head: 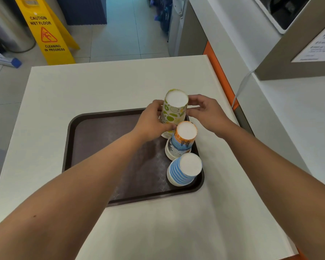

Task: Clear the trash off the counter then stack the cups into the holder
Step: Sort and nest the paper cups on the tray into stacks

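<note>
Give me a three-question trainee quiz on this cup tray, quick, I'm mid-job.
1. True or false: the paper cup stacks stand upside down on the dark brown plastic tray.
2. How many cup stacks are on the tray?
3. Which stack do both hands grip? A) green lime-print stack B) blue-striped stack C) orange-rimmed stack

Key:
1. True.
2. Three.
3. A: left hand and right hand hold the green lime-print stack; the blue-striped stack and orange-rimmed stack stand free.

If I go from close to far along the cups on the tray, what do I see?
Blue striped stack → orange-topped stack → green fruit stack, held by the left hand and right hand, all upside down on the tray.
</note>
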`<move>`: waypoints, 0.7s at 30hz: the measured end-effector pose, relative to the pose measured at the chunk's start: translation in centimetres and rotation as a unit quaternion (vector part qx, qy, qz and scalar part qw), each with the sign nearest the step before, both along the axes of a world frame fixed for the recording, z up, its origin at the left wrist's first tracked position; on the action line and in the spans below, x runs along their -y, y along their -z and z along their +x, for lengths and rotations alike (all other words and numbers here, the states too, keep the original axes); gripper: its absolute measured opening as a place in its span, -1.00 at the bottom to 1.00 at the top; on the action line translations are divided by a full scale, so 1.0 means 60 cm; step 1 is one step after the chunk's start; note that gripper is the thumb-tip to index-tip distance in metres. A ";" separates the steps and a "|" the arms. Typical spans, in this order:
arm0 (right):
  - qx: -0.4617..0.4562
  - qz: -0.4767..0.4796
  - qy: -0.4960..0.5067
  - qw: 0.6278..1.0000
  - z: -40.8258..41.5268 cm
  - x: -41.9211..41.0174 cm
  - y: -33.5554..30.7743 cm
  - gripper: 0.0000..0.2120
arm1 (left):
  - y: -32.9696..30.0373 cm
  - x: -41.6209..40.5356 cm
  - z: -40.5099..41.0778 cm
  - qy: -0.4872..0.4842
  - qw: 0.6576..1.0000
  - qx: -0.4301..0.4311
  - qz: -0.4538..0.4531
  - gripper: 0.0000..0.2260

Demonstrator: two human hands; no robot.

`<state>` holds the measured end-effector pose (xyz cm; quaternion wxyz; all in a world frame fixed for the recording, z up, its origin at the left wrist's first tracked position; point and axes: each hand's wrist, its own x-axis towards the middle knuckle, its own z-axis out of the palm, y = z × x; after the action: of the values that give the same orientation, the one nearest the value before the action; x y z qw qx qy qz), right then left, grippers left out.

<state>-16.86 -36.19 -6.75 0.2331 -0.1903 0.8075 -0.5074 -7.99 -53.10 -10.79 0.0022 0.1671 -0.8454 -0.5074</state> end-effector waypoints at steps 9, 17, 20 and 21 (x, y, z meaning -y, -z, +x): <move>0.005 0.023 -0.011 1.000 0.008 -0.008 -0.001 -0.54 | -0.009 0.009 0.008 0.057 0.995 0.010 -0.080 -0.42; -0.051 0.042 0.061 0.996 0.056 -0.073 -0.004 -0.63 | -0.018 0.019 0.071 0.001 0.995 -0.008 -0.100 -0.53; -0.057 0.016 0.100 0.993 0.113 -0.104 0.004 -0.67 | -0.011 0.010 0.122 0.014 0.996 -0.015 -0.091 -0.62; -0.053 0.009 0.105 0.993 0.134 -0.112 0.008 -0.66 | -0.009 0.004 0.139 0.022 0.997 -0.018 -0.077 -0.62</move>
<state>-8.83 -29.48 -7.24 0.1372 -0.1292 0.8385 -0.5113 0.34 -53.32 -10.23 0.0185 0.1385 -0.8851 -0.4440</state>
